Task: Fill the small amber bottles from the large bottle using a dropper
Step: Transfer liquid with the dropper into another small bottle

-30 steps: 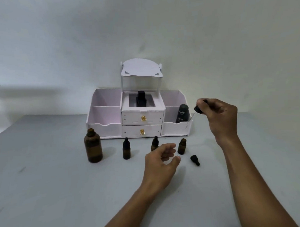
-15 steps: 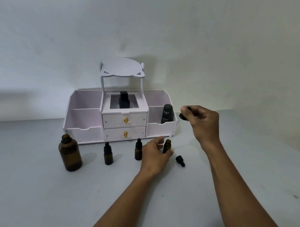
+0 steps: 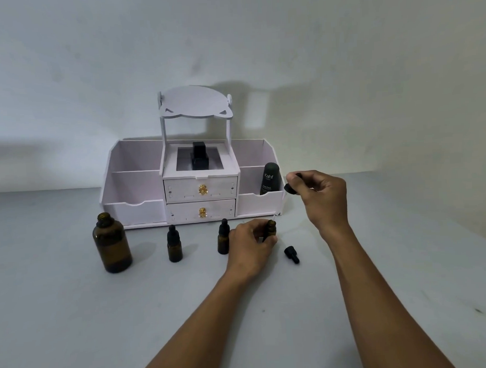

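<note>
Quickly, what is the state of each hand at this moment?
Left hand: closed, gripping the uncapped small amber bottle.
Right hand: closed, pinching the dropper at its top end.

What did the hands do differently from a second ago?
The left hand reached forward and took hold of the uncapped small bottle. The right hand, holding the dropper throughout, brought its glass tip close to that bottle's mouth. The large bottle, the two capped small bottles, the loose cap and the organizer stayed put.
</note>
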A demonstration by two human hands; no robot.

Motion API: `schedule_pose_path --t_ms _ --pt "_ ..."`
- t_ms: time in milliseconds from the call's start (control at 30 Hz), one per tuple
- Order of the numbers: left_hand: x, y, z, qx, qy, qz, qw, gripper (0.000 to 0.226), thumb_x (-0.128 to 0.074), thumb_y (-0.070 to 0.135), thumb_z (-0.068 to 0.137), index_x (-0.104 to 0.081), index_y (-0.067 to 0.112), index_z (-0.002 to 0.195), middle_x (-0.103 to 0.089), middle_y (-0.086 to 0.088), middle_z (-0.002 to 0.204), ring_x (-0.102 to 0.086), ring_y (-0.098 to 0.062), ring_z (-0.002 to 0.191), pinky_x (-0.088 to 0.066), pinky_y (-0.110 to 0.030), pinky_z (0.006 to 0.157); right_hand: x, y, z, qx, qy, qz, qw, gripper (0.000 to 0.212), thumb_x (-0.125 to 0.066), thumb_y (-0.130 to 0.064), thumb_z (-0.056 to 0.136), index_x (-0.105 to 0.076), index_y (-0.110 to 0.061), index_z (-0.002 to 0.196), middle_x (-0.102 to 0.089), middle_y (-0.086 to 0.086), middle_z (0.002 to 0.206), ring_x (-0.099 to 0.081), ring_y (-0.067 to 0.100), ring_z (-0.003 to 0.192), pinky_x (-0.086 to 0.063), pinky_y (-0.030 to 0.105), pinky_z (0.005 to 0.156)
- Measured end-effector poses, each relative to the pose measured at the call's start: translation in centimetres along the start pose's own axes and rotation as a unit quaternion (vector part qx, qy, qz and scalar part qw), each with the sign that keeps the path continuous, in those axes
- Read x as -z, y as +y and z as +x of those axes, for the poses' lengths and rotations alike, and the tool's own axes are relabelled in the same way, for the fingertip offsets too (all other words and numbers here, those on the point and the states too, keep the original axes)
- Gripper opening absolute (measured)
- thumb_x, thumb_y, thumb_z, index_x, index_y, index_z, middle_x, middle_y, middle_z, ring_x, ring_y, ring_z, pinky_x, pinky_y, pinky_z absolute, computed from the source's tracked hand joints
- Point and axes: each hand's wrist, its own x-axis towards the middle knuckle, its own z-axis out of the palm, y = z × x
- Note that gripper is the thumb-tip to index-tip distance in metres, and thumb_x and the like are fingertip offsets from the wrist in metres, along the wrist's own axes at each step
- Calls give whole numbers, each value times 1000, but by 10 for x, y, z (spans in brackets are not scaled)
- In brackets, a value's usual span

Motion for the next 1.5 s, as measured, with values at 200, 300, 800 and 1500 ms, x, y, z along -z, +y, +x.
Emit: schedule_pose_path --t_ms 200,300,800,1500 --pt "0 0 -1 2 0 -13 1000 27 -77 10 83 -76 19 109 -70 20 86 -70 0 90 -50 -12 87 -4 4 2 21 8 -29 999 16 -77 -21 85 -77 -7 78 -76 3 75 -72 20 73 -54 23 71" --pt "1 0 -2 4 -1 -21 1000 27 -77 9 83 -76 19 109 -69 22 86 -68 6 89 -49 -9 85 -4 4 2 37 11 -37 999 17 -77 -20 85 -76 -5 77 -75 4 74 -71 21 72 -53 25 69" --pt "3 1 -6 15 -14 0 1000 54 -80 17 82 -63 18 133 -71 5 119 -65 -5 106 -47 -18 98 -1 -7 -6 21 -4 -24 999 11 -77 -28 84 -79 -17 83 -76 -4 75 -74 14 75 -55 22 70" --pt "203 -2 -77 -119 358 -17 926 24 -73 5 85 -71 23 101 -69 5 79 -64 -9 67 -51 -18 65 -108 -102 -41 46 -46 243 968 5 -78 -13 84 -77 -16 87 -77 -3 78 -74 20 79 -61 32 78"
